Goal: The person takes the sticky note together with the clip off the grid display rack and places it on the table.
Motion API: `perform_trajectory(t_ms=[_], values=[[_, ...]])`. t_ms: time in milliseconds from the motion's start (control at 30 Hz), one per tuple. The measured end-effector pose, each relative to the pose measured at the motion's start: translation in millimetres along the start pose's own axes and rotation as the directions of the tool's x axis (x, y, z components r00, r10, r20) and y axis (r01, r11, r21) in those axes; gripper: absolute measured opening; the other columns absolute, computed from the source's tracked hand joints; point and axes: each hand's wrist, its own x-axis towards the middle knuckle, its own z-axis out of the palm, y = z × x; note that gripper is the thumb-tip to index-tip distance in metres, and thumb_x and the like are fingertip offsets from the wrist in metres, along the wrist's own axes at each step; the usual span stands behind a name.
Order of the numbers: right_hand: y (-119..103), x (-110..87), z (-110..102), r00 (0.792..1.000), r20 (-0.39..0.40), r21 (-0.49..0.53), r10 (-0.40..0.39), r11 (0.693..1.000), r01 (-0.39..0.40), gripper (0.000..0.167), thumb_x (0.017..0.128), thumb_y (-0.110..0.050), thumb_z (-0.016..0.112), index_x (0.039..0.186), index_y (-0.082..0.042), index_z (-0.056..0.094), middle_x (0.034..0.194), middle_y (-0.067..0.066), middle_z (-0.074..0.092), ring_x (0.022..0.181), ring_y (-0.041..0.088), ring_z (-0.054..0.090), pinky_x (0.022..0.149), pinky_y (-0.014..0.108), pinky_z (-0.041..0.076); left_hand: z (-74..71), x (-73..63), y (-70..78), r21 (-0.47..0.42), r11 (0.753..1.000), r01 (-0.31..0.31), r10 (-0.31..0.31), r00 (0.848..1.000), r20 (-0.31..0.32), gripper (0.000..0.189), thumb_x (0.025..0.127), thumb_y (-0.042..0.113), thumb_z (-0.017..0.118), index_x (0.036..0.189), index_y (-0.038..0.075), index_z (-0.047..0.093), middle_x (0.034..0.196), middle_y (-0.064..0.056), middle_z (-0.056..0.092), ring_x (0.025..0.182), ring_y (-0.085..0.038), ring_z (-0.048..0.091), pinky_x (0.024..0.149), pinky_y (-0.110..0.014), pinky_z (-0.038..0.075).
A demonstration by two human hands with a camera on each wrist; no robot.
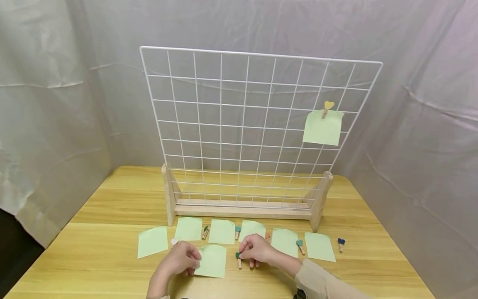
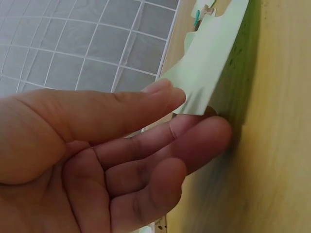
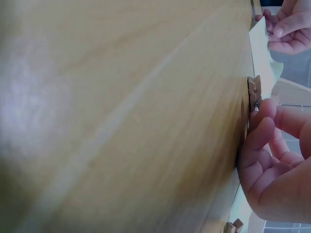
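My left hand pinches the left edge of a pale green paper note between thumb and fingers. In the left wrist view that note is tilted, its held corner raised off the wood. To its right, my right hand grips a small wooden clothespin with a dark green heart, thumb and index finger at the heart end. Seen from the right wrist, the clothespin lies close along the tabletop, its heart hidden by the fingertips.
Behind the hands stands a white wire grid in a wooden base. A yellow-heart clothespin fixes one green note to its upper right. Several more notes and heart clothespins lie in a row on the wooden table.
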Motion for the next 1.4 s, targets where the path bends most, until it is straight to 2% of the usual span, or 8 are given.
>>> perform_trajectory(t_ms=[200,467,733,867,1033,1233,1400], values=[[-1,-2.2,0,1.000,-0.012,-0.023,-0.007,1.000,0.007,0.008,0.077,-0.001,0.065,0.078,-0.002,0.056,0.062,0.001,0.058,0.037,0.006,0.047,0.033,0.016,0.034,-1.9,-1.4,5.6,0.066,0.997,0.031,-0.030,0.999,-0.019,0.003,0.075,-0.006,0.061,0.075,-0.004,0.059,0.060,-0.004,0.057,0.044,-0.014,0.053,0.041,-0.029,0.045],[-5,-6.7,-3,0.999,-0.036,-0.062,-0.016,0.998,0.013,0.011,0.077,-0.004,0.067,0.077,-0.002,0.056,0.061,0.001,0.056,0.037,0.005,0.047,0.033,0.017,0.034,-3.8,-1.6,15.6,0.123,0.991,0.044,-0.043,0.999,-0.012,0.014,0.074,-0.004,0.064,0.085,-0.010,0.057,0.064,-0.007,0.059,0.044,-0.015,0.054,0.041,-0.029,0.045],[-5,-6.9,-4,0.999,-0.043,-0.056,-0.009,0.998,0.007,0.009,0.079,-0.007,0.064,0.077,-0.004,0.056,0.059,0.001,0.053,0.037,0.006,0.048,0.034,0.016,0.034,-3.3,5.1,27.5,0.250,0.968,0.009,0.008,0.998,-0.068,0.015,0.074,0.000,0.066,0.085,-0.008,0.059,0.073,-0.007,0.060,0.060,-0.019,0.057,0.058,-0.033,0.047],[-6,-5.8,-8,0.998,-0.054,-0.011,-0.017,1.000,0.016,0.007,0.081,-0.007,0.061,0.081,-0.002,0.057,0.066,0.003,0.055,0.039,0.007,0.048,0.035,0.016,0.035,-1.6,8.5,29.2,0.233,0.972,0.000,0.021,0.996,-0.088,0.017,0.077,0.000,0.063,0.090,-0.009,0.058,0.072,-0.008,0.060,0.055,-0.019,0.056,0.052,-0.029,0.046],[-8,-4.7,-15,0.996,-0.075,0.016,-0.040,0.999,0.041,0.010,0.082,-0.009,0.061,0.084,0.001,0.057,0.069,0.003,0.054,0.039,0.008,0.049,0.036,0.017,0.037,1.1,13.0,30.8,0.219,0.975,-0.049,0.072,0.993,-0.095,0.016,0.080,0.004,0.062,0.092,-0.007,0.059,0.073,-0.007,0.060,0.053,-0.019,0.056,0.048,-0.026,0.044],[-9,-6.6,-24,0.994,-0.101,0.013,-0.051,0.999,0.053,0.016,0.082,-0.010,0.061,0.089,0.003,0.056,0.069,0.005,0.054,0.040,0.010,0.049,0.036,0.019,0.038,5.5,19.7,35.6,0.224,0.971,-0.081,0.103,0.991,-0.085,0.020,0.082,0.008,0.061,0.094,-0.008,0.059,0.073,-0.004,0.058,0.053,-0.019,0.056,0.049,-0.027,0.043],[-8,-7.1,-30,0.993,-0.102,0.040,-0.052,0.998,0.056,0.017,0.084,-0.010,0.059,0.092,0.005,0.056,0.071,0.007,0.055,0.042,0.010,0.050,0.037,0.020,0.040,9.5,26.1,41.3,0.213,0.971,-0.109,0.121,0.992,-0.047,0.021,0.083,0.008,0.060,0.094,-0.009,0.058,0.073,-0.005,0.057,0.055,-0.020,0.057,0.049,-0.026,0.044]])
